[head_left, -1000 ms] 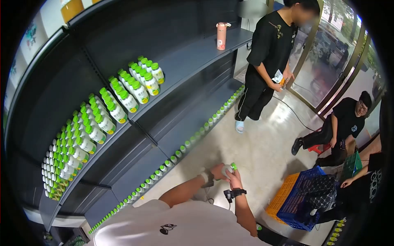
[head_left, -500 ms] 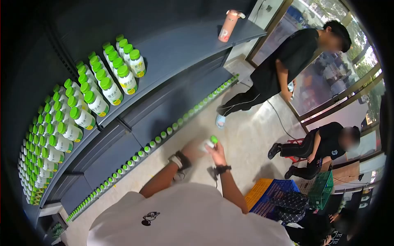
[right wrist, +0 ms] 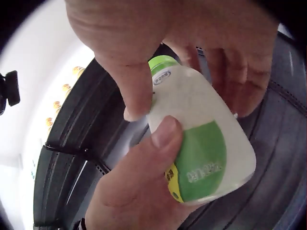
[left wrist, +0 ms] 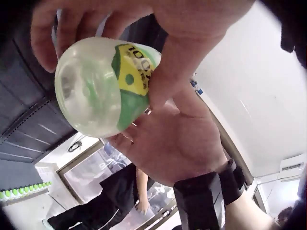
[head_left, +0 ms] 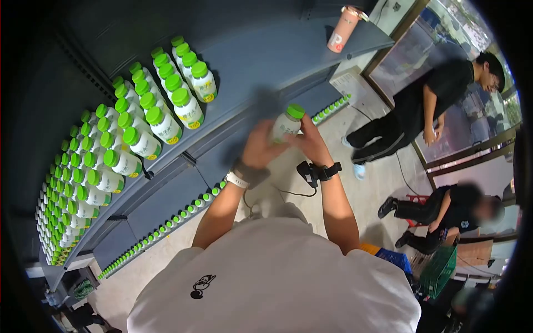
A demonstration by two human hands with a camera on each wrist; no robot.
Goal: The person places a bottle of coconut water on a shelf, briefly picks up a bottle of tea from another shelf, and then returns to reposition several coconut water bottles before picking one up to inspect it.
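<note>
A white bottle with a green cap (head_left: pixel 287 126) is held up in front of the shelf between both hands. My left hand (head_left: pixel 259 147) grips its body; in the left wrist view the thumb (left wrist: pixel 165 79) presses by the yellow and green label. On the other side, my right hand (head_left: pixel 313 145) holds the bottle near its neck, its thumb (right wrist: pixel 136 93) beside the cap and its fingers reaching behind. The bottle's clear base (left wrist: pixel 79 91) faces the left wrist camera. Rows of matching bottles (head_left: pixel 165 125) stand on the shelf (head_left: pixel 244 91) at the left.
A pink flask (head_left: pixel 344 30) stands at the shelf's far end. Small green-capped bottles (head_left: pixel 191 209) line the low shelf edge below. A standing person (head_left: pixel 438 97) and a seated person (head_left: pixel 458 208) are at the right, near a green crate (head_left: pixel 438 269) and a blue crate (head_left: pixel 395 258).
Both hands and the bottle have risen toward the upper shelf. My left hand, blurred beside the bottle half a second ago, is on it now. The standing person has shifted right in the view.
</note>
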